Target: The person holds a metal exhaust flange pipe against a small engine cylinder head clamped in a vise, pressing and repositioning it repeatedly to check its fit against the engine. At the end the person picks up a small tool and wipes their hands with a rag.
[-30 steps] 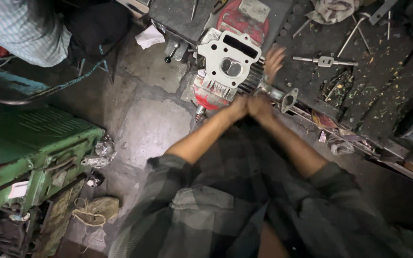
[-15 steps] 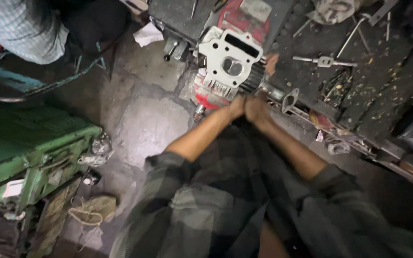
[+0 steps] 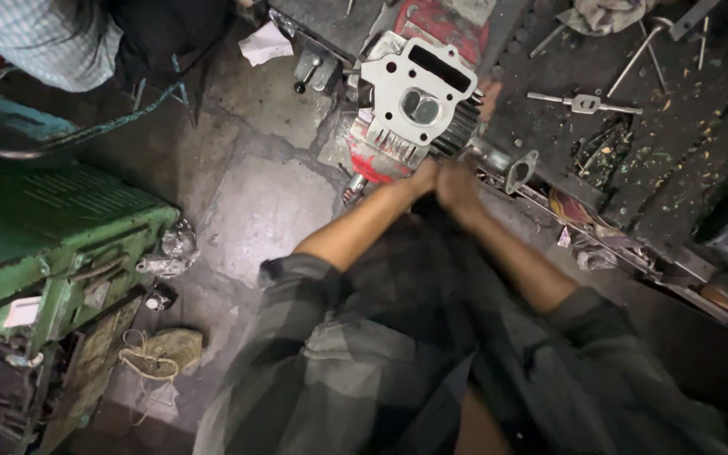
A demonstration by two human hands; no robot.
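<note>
The left hand (image 3: 425,179) and right hand (image 3: 457,185) press together, curled against the near side of the engine part (image 3: 414,105) at the desk (image 3: 676,143) edge; what they grip I cannot tell. Looks like tightening or bracing; steady force is needed.

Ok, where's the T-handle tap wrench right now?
In the head view, the T-handle tap wrench lies flat on the dark workbench, upper right, to the right of the engine cylinder head and beyond both hands, untouched.
</note>
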